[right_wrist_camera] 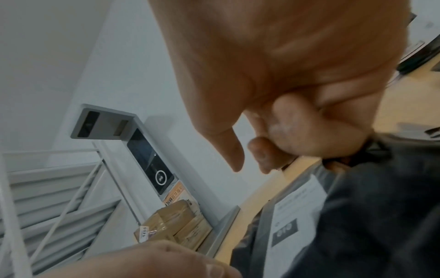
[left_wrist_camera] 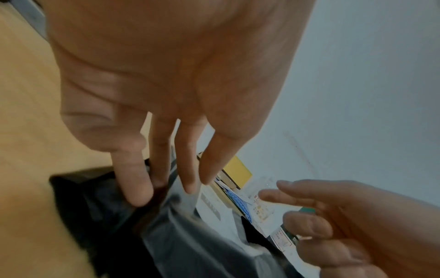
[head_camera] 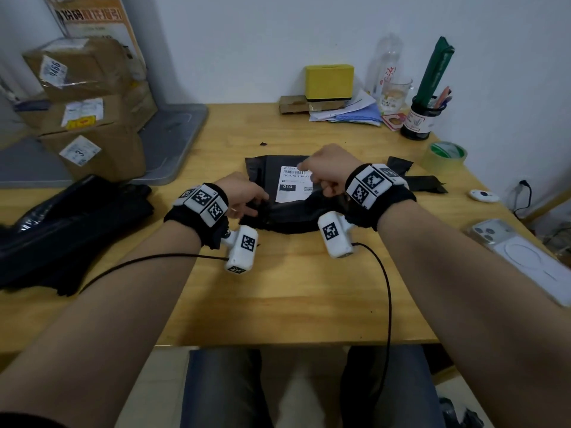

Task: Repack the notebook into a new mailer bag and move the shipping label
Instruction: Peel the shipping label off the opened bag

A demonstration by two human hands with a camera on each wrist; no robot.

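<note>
1. The forearms are reaching over the table (head_camera: pixel 293 298) from the near edge.
2. The left hand (head_camera: pixel 244 196) is lying with straight, spread fingers (left_wrist_camera: pixel 140 190), their tips touching the near left part of the black mailer (head_camera: pixel 278 211).
3. The right hand (head_camera: pixel 327 171) is hovering over the mailer's right side, most fingers curled in; whether it is pinching the plastic cannot be told.
4. The mailer is lying flat mid-table, and the white label (head_camera: pixel 293 183) is sitting on its top face, between the hands.
5. A tape roll (head_camera: pixel 445 154) is lying far right, and boxes (head_camera: pixel 86 100) are standing stacked at the far left.
</note>
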